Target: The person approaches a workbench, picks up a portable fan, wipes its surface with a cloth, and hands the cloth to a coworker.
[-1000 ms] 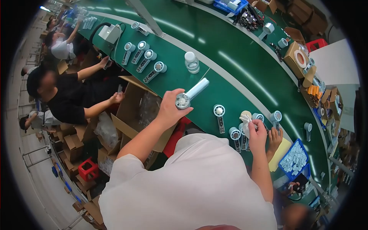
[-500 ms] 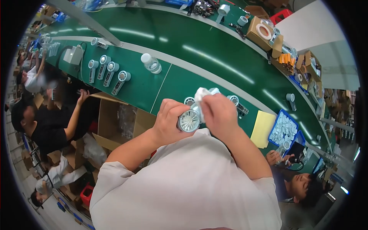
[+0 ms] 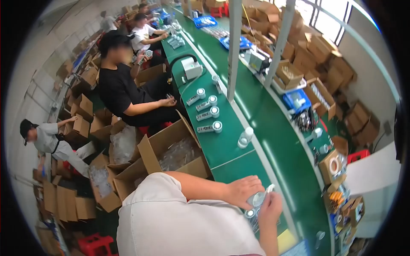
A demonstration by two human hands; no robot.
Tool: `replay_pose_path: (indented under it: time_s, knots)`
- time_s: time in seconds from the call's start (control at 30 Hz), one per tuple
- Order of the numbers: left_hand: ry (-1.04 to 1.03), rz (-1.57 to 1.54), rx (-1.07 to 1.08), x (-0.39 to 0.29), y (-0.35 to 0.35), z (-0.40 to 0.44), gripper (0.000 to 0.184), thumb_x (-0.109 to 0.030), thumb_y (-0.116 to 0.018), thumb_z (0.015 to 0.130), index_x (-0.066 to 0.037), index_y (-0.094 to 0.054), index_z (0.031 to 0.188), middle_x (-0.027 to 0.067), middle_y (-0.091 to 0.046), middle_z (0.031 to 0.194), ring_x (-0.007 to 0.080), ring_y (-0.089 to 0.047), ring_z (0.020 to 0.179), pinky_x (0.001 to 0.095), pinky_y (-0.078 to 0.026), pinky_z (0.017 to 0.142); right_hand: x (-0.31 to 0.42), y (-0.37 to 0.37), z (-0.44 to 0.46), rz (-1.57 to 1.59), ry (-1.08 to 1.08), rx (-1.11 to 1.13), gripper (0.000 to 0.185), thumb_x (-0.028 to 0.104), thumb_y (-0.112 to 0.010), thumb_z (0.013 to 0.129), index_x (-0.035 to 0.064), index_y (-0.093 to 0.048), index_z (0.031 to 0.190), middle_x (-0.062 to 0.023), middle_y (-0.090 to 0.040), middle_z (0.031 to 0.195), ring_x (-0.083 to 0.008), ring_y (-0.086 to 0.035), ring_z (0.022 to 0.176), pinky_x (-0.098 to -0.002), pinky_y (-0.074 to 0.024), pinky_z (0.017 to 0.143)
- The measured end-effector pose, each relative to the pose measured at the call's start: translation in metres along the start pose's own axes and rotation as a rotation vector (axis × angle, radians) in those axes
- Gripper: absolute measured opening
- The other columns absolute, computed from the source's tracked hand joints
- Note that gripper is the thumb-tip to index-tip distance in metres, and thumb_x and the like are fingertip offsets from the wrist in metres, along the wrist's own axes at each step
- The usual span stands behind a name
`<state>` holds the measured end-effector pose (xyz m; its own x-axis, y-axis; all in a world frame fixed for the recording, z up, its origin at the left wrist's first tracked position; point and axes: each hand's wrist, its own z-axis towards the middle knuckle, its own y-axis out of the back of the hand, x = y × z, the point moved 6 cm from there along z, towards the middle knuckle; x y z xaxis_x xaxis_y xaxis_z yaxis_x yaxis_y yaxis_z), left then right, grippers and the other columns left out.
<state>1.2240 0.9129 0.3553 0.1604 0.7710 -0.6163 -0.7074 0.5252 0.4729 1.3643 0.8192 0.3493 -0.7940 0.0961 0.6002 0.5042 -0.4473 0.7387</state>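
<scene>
The green belt (image 3: pixel 273 158) curves down the view, and the desk (image 3: pixel 226 154) runs along its left side. Off the desk's other long edge sits a co-worker (image 3: pixel 117 85) in black, with an open box (image 3: pixel 173 147) of clear plastic bags nearer the wearer, close against that edge. Toward the desk's far end stands a white machine (image 3: pixel 191 68) with a dark bent hose. The left hand (image 3: pixel 244 191) is over the desk's near part, its fingers curled closely around the head of the held fan (image 3: pixel 258 199). The right hand (image 3: pixel 270 208) is just beside it, thumb and fingers pinching a bit of cloth (image 3: pixel 270 187); whether the cloth touches the fan cannot be told. Near the desk's belt-side edge stands a capped clear bottle (image 3: pixel 245 138). Four fans (image 3: pixel 210 126) lie in a row toward the box-side edge, round heads facing the belt, and a lone fan (image 3: pixel 217 84) lies near the belt-side edge. Just below the held fan, partly hidden by the hands, is a lower fan (image 3: pixel 250 213).
</scene>
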Motion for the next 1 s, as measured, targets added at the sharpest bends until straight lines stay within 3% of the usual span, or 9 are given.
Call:
replay_pose_path:
  time_s: [0.13, 0.2, 0.33, 0.47, 0.63, 0.8, 0.9, 1.0]
  knots:
    - [0.076, -0.011, -0.031, 0.000, 0.007, -0.007, 0.054, -0.014, -0.083, 0.066, -0.007, -0.057, 0.112, 0.0094, -0.057, 0.103, 0.0276, -0.053, 0.090, 0.0366, -0.046, 0.083, -0.061, -0.006, 0.012, 0.015, -0.139, -0.082, 0.010, 0.009, -0.058, 0.096, 0.0002, -0.061, 0.099, -0.0131, -0.063, 0.086, -0.0266, -0.058, 0.073, -0.0383, -0.0491, 0.070]
    - [0.178, -0.079, 0.000, 0.003, 0.019, -0.015, 0.055, -0.013, -0.083, 0.066, -0.006, -0.057, 0.114, 0.0105, -0.058, 0.104, 0.0287, -0.055, 0.093, 0.0359, -0.047, 0.085, -0.102, 0.006, 0.007, 0.195, -0.398, -0.061, 0.012, 0.011, -0.056, 0.098, 0.0002, -0.060, 0.099, -0.0120, -0.063, 0.087, -0.0235, -0.058, 0.076, -0.0353, -0.0493, 0.073]
    - [0.284, 0.069, -0.042, 0.022, 0.055, -0.030, 0.053, -0.014, -0.083, 0.071, -0.006, -0.056, 0.116, 0.0112, -0.060, 0.105, 0.0278, -0.058, 0.094, 0.0349, -0.049, 0.087, -0.102, 0.046, 0.000, 0.195, -0.368, -0.213, 0.013, 0.012, -0.055, 0.099, 0.0000, -0.060, 0.100, -0.0104, -0.063, 0.087, -0.0201, -0.056, 0.077, -0.0324, -0.0489, 0.075]
    - [1.075, -0.248, -0.254, 0.090, 0.050, -0.089, 0.050, -0.018, -0.082, 0.077, -0.004, -0.055, 0.117, 0.0131, -0.062, 0.107, 0.0255, -0.062, 0.094, 0.0344, -0.052, 0.087, -0.147, 0.021, -0.036, 0.271, -0.482, -0.183, 0.015, 0.013, -0.055, 0.099, -0.0006, -0.060, 0.100, -0.0101, -0.063, 0.088, -0.0183, -0.056, 0.078, -0.0300, -0.0483, 0.076]
    - [1.089, -0.295, -0.265, 0.091, 0.046, -0.084, 0.048, -0.021, -0.080, 0.082, -0.003, -0.055, 0.118, 0.0148, -0.063, 0.111, 0.0228, -0.063, 0.094, 0.0345, -0.053, 0.085, -0.128, 0.001, -0.051, 0.548, -0.665, -0.142, 0.018, 0.013, -0.056, 0.097, -0.0025, -0.062, 0.103, -0.0114, -0.064, 0.094, -0.0191, -0.058, 0.084, -0.0296, -0.0487, 0.081]
    - [1.000, -0.371, -0.217, 0.075, 0.054, -0.077, 0.051, -0.022, -0.081, 0.083, -0.001, -0.054, 0.120, 0.0164, -0.063, 0.111, 0.0232, -0.063, 0.096, 0.0343, -0.053, 0.086, -0.103, 0.015, -0.049, 0.692, -0.570, -0.169, 0.017, 0.013, -0.056, 0.098, -0.0021, -0.061, 0.101, -0.0107, -0.063, 0.092, -0.0163, -0.058, 0.082, -0.0267, -0.0485, 0.079]
    - [1.076, -0.347, -0.272, 0.105, 0.029, -0.092, 0.052, -0.023, -0.081, 0.084, 0.001, -0.054, 0.122, 0.0159, -0.064, 0.110, 0.0228, -0.063, 0.095, 0.0337, -0.053, 0.086, -0.113, -0.001, -0.043, 0.647, -0.592, -0.266, 0.016, 0.013, -0.056, 0.098, -0.0017, -0.061, 0.103, -0.0104, -0.064, 0.093, -0.0161, -0.059, 0.084, -0.0267, -0.0487, 0.080]
    - [1.193, -0.416, -0.301, 0.103, 0.016, -0.113, 0.051, -0.022, -0.080, 0.084, 0.001, -0.055, 0.122, 0.0150, -0.064, 0.108, 0.0215, -0.063, 0.094, 0.0318, -0.053, 0.085, -0.126, -0.011, -0.057, 0.722, -0.637, -0.188, 0.016, 0.013, -0.056, 0.097, -0.0002, -0.062, 0.103, -0.0102, -0.065, 0.093, -0.0158, -0.059, 0.083, -0.0269, -0.0491, 0.079]
